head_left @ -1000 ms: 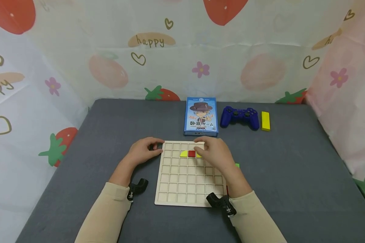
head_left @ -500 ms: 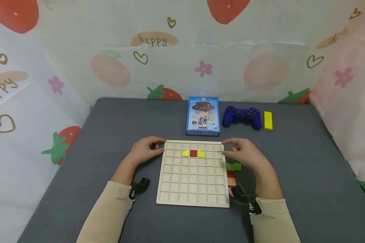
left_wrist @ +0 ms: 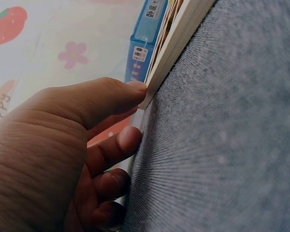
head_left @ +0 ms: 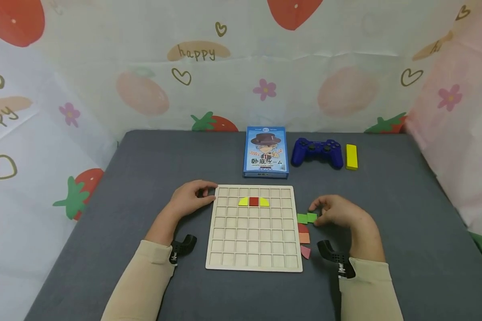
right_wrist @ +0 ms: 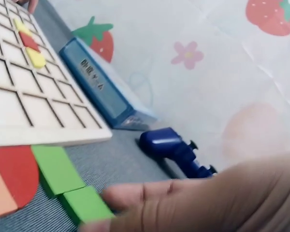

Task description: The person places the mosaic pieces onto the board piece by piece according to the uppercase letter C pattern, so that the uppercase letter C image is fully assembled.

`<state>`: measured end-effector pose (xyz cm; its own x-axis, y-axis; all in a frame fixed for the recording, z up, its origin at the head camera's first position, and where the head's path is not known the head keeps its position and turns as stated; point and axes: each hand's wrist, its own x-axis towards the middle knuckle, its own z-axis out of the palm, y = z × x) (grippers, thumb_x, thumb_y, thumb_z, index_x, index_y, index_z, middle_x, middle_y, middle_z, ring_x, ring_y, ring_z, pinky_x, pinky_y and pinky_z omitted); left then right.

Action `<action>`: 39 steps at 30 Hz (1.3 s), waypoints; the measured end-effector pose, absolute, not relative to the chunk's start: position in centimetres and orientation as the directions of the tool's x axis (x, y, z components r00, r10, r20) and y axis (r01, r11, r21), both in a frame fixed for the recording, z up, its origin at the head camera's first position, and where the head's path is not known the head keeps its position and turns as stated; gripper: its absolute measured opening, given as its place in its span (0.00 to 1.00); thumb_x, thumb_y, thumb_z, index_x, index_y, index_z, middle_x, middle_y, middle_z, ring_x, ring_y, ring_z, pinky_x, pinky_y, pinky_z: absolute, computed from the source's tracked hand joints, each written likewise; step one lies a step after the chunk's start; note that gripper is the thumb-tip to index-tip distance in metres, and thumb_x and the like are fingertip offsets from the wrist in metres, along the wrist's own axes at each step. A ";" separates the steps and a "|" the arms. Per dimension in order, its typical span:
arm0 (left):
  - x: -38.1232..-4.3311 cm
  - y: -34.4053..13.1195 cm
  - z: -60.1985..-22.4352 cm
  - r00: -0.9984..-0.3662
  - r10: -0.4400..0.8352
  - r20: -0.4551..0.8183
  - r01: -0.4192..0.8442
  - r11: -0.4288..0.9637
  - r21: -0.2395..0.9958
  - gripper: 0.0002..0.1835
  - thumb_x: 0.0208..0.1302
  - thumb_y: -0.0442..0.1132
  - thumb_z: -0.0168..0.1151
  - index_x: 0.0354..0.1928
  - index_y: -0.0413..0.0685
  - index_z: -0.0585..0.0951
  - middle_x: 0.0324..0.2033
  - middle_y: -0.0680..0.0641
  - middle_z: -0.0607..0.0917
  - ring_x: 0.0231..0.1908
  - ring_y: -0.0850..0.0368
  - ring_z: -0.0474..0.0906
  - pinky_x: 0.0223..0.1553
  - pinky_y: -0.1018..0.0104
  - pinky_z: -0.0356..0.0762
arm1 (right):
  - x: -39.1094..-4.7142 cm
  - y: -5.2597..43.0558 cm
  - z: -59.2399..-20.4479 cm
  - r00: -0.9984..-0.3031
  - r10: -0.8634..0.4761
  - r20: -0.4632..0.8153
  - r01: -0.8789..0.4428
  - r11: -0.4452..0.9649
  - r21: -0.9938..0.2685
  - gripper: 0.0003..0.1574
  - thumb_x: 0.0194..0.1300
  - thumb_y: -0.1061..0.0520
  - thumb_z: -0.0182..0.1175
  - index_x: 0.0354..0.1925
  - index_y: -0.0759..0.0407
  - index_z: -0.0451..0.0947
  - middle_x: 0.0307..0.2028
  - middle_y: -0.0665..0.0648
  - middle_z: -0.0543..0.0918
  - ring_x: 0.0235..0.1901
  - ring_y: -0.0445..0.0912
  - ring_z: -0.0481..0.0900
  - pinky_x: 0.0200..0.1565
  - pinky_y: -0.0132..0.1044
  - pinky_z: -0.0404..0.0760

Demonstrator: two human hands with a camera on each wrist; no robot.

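A pale wooden grid board (head_left: 241, 249) lies on the grey cloth. In one of its upper rows, a red square (head_left: 254, 202) sits between two yellow quarter-round pieces (head_left: 243, 202). My left hand (head_left: 190, 196) rests at the board's far left corner, thumb and index finger against its edge; the other fingers curl loosely below in the left wrist view. Beside the board's right edge, my right hand (head_left: 339, 211) pinches a green square block (right_wrist: 87, 205) between thumb and index finger. A second green block (right_wrist: 58, 169) adjoins it, nearer the board.
Along the board's right side lie a red rounded piece (head_left: 303, 228), an orange piece (head_left: 304, 238) and a pink piece (head_left: 305, 252). Behind the board stand a blue game box (head_left: 266, 152), a blue game controller (head_left: 317, 152) and a yellow block (head_left: 351, 157).
My right hand has moved off the board, past its far right corner, and down to the green blocks. The second yellow piece shows fully beside the red square. My left hand stays put.
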<state>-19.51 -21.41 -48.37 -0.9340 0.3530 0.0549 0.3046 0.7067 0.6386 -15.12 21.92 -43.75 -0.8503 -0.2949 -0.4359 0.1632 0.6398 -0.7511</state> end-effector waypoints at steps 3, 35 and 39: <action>-19.5 -21.4 -48.3 -0.935 0.352 0.054 0.303 0.708 0.638 0.18 0.68 0.45 0.70 0.58 0.52 0.86 0.30 0.55 0.77 0.28 0.56 0.70 0.36 0.58 0.66 | -15.2 22.0 -44.0 -0.847 -0.268 -0.459 0.195 0.648 -0.736 0.18 0.56 0.69 0.72 0.46 0.67 0.80 0.18 0.50 0.69 0.19 0.43 0.64 0.26 0.37 0.63; -19.7 -21.4 -48.4 -0.937 0.347 0.045 0.296 0.714 0.635 0.18 0.68 0.46 0.70 0.58 0.53 0.86 0.30 0.56 0.77 0.27 0.57 0.70 0.35 0.58 0.66 | -14.2 18.9 -39.9 -0.976 -0.207 0.068 -0.178 0.578 -0.797 0.17 0.68 0.64 0.63 0.55 0.63 0.78 0.43 0.59 0.77 0.36 0.52 0.75 0.39 0.45 0.76; -19.7 -21.4 -48.5 -0.936 0.347 0.048 0.298 0.714 0.633 0.18 0.68 0.46 0.70 0.58 0.53 0.86 0.30 0.56 0.77 0.28 0.58 0.70 0.36 0.58 0.66 | -14.1 17.0 -39.6 -0.960 -0.220 0.174 -0.270 0.552 -0.789 0.17 0.67 0.67 0.64 0.54 0.63 0.81 0.48 0.60 0.79 0.36 0.51 0.76 0.44 0.49 0.78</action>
